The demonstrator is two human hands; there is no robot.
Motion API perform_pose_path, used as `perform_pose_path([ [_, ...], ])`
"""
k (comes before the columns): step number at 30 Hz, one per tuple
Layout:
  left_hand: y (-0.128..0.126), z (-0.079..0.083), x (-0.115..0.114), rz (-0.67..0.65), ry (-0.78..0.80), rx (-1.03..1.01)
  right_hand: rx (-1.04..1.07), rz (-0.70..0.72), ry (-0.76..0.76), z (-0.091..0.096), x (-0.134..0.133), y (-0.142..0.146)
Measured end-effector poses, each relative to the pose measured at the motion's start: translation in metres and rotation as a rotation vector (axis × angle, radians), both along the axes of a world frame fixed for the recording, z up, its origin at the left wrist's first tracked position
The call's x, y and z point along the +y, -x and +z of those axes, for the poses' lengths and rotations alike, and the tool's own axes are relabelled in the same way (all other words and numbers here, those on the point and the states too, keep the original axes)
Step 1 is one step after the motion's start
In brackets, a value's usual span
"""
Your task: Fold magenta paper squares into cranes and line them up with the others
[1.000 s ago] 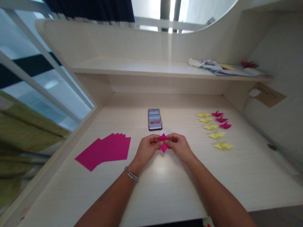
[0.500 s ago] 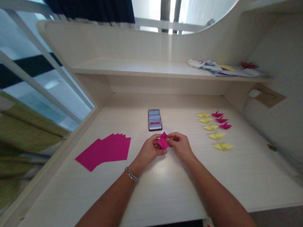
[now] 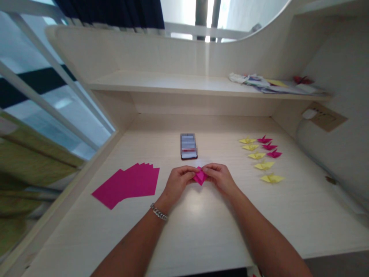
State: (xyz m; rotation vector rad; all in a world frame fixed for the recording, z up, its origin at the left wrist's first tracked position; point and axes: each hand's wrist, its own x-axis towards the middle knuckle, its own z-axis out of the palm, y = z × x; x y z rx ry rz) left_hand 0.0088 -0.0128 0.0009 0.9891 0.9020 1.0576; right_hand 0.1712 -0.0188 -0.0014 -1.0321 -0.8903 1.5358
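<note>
Fingers of your left hand (image 3: 178, 180) and right hand (image 3: 221, 177) pinch opposite sides of the small folded bright-pink paper diamond (image 3: 200, 177), near the dark-edged rectangular phone (image 3: 188, 146) on the pale wooden desk (image 3: 198, 238); uneven pulling could skew the paper's creases.

You hold before you a small folded pink paper (image 3: 200, 177), its pointed tip directed to six o'clock.

You face a shelf (image 3: 161, 80), papers (image 3: 256, 80) heaped toward its right end. Phone (image 3: 188, 147) lies nearer you than the shelf. Wall socket (image 3: 331, 118), white plug (image 3: 309, 114) in it, below the shelf's right end.
</note>
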Motion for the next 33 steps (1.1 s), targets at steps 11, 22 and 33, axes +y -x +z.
perform_pose_path([
  [11, -0.004, -0.005, 0.001, 0.003, 0.007, 0.085, -0.139, -0.127, -0.111, -0.005, 0.002, 0.005],
  [22, -0.001, -0.011, 0.003, -0.004, -0.150, 0.219, -0.236, -0.100, -0.176, -0.009, 0.003, 0.000],
  [33, 0.005, 0.001, 0.002, 0.109, -0.187, 0.309, -0.449, 0.002, -0.190, -0.011, 0.003, 0.000],
])
